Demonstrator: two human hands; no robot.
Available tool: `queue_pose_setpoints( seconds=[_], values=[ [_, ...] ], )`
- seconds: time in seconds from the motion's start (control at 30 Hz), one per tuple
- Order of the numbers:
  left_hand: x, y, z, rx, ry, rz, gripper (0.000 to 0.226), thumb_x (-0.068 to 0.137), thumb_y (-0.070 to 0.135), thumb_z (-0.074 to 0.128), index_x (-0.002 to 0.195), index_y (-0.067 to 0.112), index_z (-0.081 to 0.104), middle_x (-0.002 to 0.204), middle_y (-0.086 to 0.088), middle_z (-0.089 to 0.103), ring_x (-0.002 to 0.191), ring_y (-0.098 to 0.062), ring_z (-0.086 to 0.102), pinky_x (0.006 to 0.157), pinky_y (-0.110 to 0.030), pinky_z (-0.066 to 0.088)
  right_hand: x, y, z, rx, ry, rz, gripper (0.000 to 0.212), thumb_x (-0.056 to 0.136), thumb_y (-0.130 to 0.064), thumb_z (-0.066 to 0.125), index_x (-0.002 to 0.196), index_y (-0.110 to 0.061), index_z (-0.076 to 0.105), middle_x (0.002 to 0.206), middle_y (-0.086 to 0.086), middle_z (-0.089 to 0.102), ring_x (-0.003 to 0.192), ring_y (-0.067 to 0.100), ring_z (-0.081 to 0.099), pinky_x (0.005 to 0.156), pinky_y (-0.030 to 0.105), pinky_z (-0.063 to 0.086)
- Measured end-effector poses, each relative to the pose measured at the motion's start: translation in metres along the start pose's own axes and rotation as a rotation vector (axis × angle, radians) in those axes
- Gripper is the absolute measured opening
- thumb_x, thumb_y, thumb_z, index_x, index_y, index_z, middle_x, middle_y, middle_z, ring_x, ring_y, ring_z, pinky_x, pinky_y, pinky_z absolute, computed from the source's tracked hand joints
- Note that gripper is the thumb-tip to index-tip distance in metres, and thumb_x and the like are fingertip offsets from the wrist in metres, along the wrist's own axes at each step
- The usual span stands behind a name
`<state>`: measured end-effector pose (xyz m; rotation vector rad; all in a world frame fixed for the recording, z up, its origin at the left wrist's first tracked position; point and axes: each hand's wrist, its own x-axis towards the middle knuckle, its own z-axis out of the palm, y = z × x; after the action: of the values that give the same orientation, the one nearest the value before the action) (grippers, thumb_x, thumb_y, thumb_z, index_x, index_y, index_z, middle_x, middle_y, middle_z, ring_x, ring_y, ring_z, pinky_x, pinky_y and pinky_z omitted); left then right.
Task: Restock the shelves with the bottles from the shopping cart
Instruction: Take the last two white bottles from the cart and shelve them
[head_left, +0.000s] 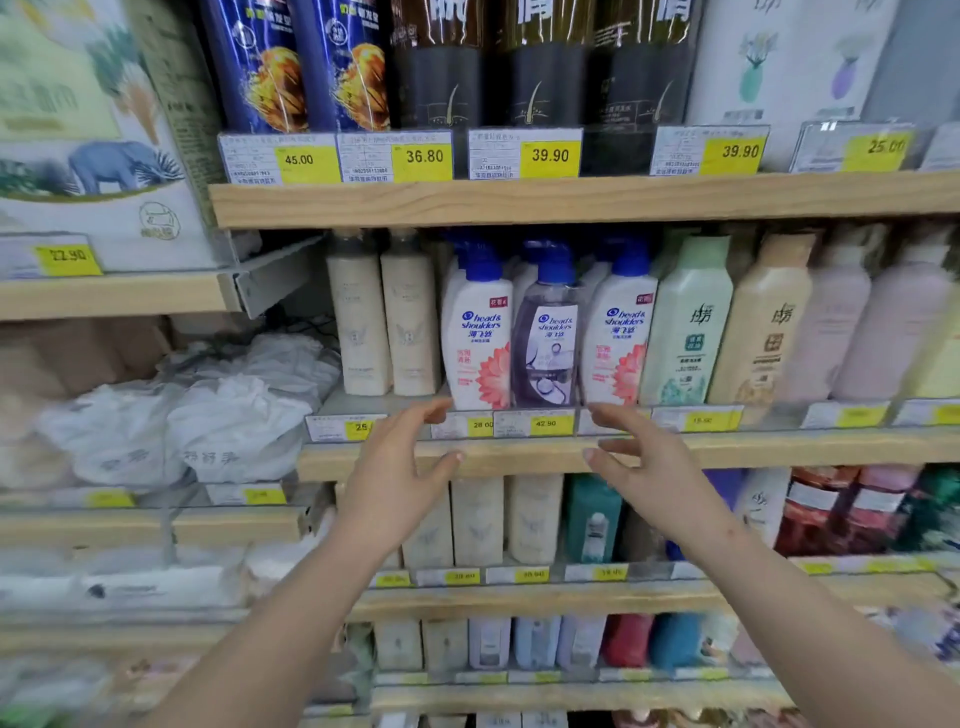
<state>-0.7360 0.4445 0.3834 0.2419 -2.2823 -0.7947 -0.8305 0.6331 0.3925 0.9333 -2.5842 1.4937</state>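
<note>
Wooden shelves (571, 200) fill the view, and the middle shelf (519, 457) is the one the person faces. Both hands are raised in front of its edge. The left hand (395, 478) has its fingers spread and relaxed, and it holds nothing. The right hand (644, 467) is the same, fingers apart and empty. Neither hand touches a bottle; the fingertips are just below the row, near the price tags (545, 423).

On this shelf stand three Head & Shoulders pump bottles side by side: a white one (478, 343), a purple transparent one (548, 348) in the middle, and another white one (615, 343). All are upright and at the front edge. More blue pumps are visible behind them, so the row looks rather full. To the left are two cream bottles (384, 322), to the right a pale green bottle (685, 322).

The shopping cart is not in view, so I cannot tell how many bottles remain in it. My judgement is that this section is stocked, and the empty hands must next return to the cart if more bottles wait there.
</note>
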Motion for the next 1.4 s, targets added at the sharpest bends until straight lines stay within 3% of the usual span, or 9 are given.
queue_pose_setpoints(
  seconds=[0.1, 0.23, 0.33, 0.6, 0.87, 1.03, 1.13, 1.3, 1.4],
  values=[
    [-0.036, 0.007, 0.001, -0.013, 0.013, -0.076, 0.049, 0.081, 0.011, 0.064, 0.126, 0.018, 0.047, 0.107, 0.009, 0.053, 0.11, -0.011, 0.047, 0.085, -0.018, 0.029, -0.027, 0.012, -0.002, 0.014, -0.043, 0.005, 0.043, 0.087, -0.011, 0.055, 0.129, -0.018, 0.046, 0.131, -0.001, 0.051, 0.113, 0.014, 0.051, 0.091, 0.02, 0.036],
    [-0.082, 0.016, 0.001, -0.019, 0.006, -0.164, 0.047, 0.082, 0.011, 0.063, 0.126, 0.016, 0.046, 0.105, 0.006, 0.054, 0.104, -0.008, 0.047, 0.077, -0.013, 0.026, -0.062, 0.021, 0.0, 0.005, -0.14, 0.038, 0.04, 0.089, -0.018, 0.054, 0.127, -0.024, 0.046, 0.116, -0.005, 0.051, 0.101, 0.006, 0.047, 0.078, 0.015, 0.034],
    [-0.11, 0.018, -0.006, -0.006, -0.004, -0.231, 0.047, 0.082, 0.014, 0.062, 0.126, 0.017, 0.045, 0.107, 0.007, 0.054, 0.107, -0.008, 0.047, 0.08, -0.012, 0.026, -0.081, 0.02, 0.002, -0.022, -0.211, 0.048, 0.036, 0.09, -0.019, 0.051, 0.125, -0.024, 0.048, 0.107, -0.007, 0.047, 0.108, 0.01, 0.049, 0.071, 0.015, 0.034],
    [-0.16, 0.011, -0.044, 0.038, -0.031, -0.327, 0.043, 0.083, 0.014, 0.062, 0.124, 0.017, 0.048, 0.107, 0.007, 0.055, 0.105, -0.006, 0.047, 0.083, -0.014, 0.029, -0.112, 0.001, 0.034, -0.017, -0.326, 0.014, 0.031, 0.09, -0.016, 0.051, 0.122, -0.02, 0.052, 0.133, -0.003, 0.048, 0.111, 0.011, 0.049, 0.084, 0.017, 0.036],
    [-0.231, -0.048, -0.152, 0.122, -0.006, -0.462, 0.04, 0.081, 0.007, 0.062, 0.12, 0.011, 0.053, 0.107, 0.004, 0.056, 0.102, -0.008, 0.049, 0.077, -0.009, 0.029, -0.146, -0.063, 0.151, -0.014, -0.499, -0.043, 0.03, 0.089, -0.014, 0.053, 0.119, -0.016, 0.055, 0.13, 0.004, 0.051, 0.114, 0.019, 0.051, 0.089, 0.021, 0.037],
    [-0.292, -0.093, -0.239, 0.238, 0.072, -0.587, 0.04, 0.082, 0.01, 0.062, 0.121, 0.012, 0.054, 0.106, 0.008, 0.053, 0.101, -0.008, 0.049, 0.075, -0.006, 0.027, -0.185, -0.122, 0.234, 0.009, -0.645, -0.072, 0.03, 0.089, -0.014, 0.053, 0.119, -0.016, 0.055, 0.128, 0.005, 0.051, 0.105, 0.014, 0.05, 0.082, 0.016, 0.035],
    [-0.332, -0.117, -0.299, 0.284, 0.107, -0.682, 0.036, 0.084, 0.014, 0.061, 0.12, 0.013, 0.054, 0.106, 0.008, 0.053, 0.095, -0.008, 0.047, 0.071, -0.008, 0.026, -0.213, -0.159, 0.291, 0.017, -0.698, -0.112, 0.029, 0.088, -0.014, 0.055, 0.116, -0.018, 0.057, 0.129, 0.005, 0.052, 0.104, 0.014, 0.052, 0.087, 0.024, 0.04],
    [-0.388, -0.145, -0.37, 0.355, 0.173, -0.849, 0.036, 0.085, 0.024, 0.06, 0.12, 0.019, 0.053, 0.114, 0.007, 0.056, 0.109, -0.009, 0.048, 0.093, -0.025, 0.032, -0.246, -0.211, 0.355, 0.036, -0.815, -0.173, 0.028, 0.086, -0.012, 0.056, 0.114, -0.015, 0.059, 0.128, 0.003, 0.053, 0.109, 0.021, 0.055, 0.09, 0.031, 0.042],
    [-0.408, -0.156, -0.396, 0.372, 0.209, -0.929, 0.034, 0.085, 0.021, 0.059, 0.119, 0.018, 0.054, 0.12, 0.004, 0.057, 0.113, -0.013, 0.048, 0.093, -0.026, 0.033, -0.252, -0.229, 0.383, 0.015, -0.865, -0.234, 0.028, 0.087, -0.015, 0.056, 0.115, -0.018, 0.058, 0.127, 0.0, 0.053, 0.106, 0.016, 0.054, 0.093, 0.03, 0.041]
  ],
)
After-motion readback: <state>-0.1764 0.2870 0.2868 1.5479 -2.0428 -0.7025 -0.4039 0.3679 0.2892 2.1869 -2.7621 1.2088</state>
